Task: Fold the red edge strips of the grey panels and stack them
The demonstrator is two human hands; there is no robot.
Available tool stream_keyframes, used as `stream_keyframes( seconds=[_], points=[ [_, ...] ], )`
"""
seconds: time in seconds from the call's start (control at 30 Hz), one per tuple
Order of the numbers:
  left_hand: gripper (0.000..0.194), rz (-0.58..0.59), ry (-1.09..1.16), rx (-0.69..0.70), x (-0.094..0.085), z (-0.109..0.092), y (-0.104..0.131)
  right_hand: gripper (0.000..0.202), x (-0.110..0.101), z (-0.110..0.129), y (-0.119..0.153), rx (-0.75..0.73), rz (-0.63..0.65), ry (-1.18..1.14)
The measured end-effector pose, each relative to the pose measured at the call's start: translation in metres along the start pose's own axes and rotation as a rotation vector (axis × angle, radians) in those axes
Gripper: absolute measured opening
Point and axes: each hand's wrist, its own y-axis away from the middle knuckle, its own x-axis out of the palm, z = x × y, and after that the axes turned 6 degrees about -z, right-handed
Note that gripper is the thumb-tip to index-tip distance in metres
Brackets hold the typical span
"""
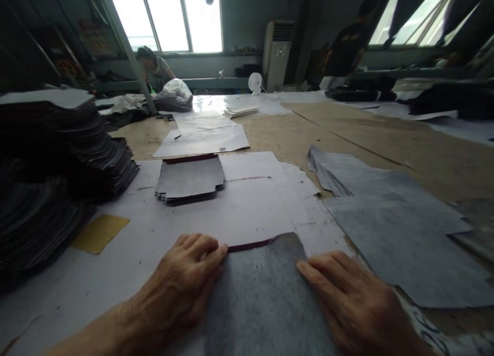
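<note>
A grey sheet of backed fabric (266, 299) lies in front of me on the white-covered table. Along its far edge runs a narrow dark-red folded strip (249, 246), and the far right corner is raised a little. My left hand (181, 279) is closed at the far left corner, its thumb and forefinger pinching the end of the strip. At the right edge, my right hand (347, 297) has its fingers pressed together on the sheet; its thumb is mostly hidden. Beyond them sits a small stack of similar grey pieces (191, 177) with a dark-red edge on top.
Tall piles of dark pieces (65, 140) stand at the left, near a yellow card (101, 233). Grey fabric sheets (405, 237) overlap on the right. White papers (204, 140) lie farther back. Two people (154, 68) are across the room, near a small white fan (255, 83).
</note>
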Motion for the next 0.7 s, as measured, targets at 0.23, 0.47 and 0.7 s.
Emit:
stream_keyframes(
  seconds=[0.23, 0.47, 0.7],
  points=[
    [0.038, 0.082, -0.115, 0.011, -0.002, -0.003, 0.008, 0.032, 0.001, 0.002, 0.003, 0.020, 0.016, -0.035],
    [0.040, -0.104, -0.161, 0.027, -0.007, -0.016, -0.035, 0.031, 0.002, 0.006, 0.004, 0.110, 0.041, -0.041],
    [0.022, -0.004, 0.182, -0.191, 0.045, -0.043, -0.082, 0.038, 0.004, 0.002, 0.006, 0.200, 0.003, -0.059]
  ],
)
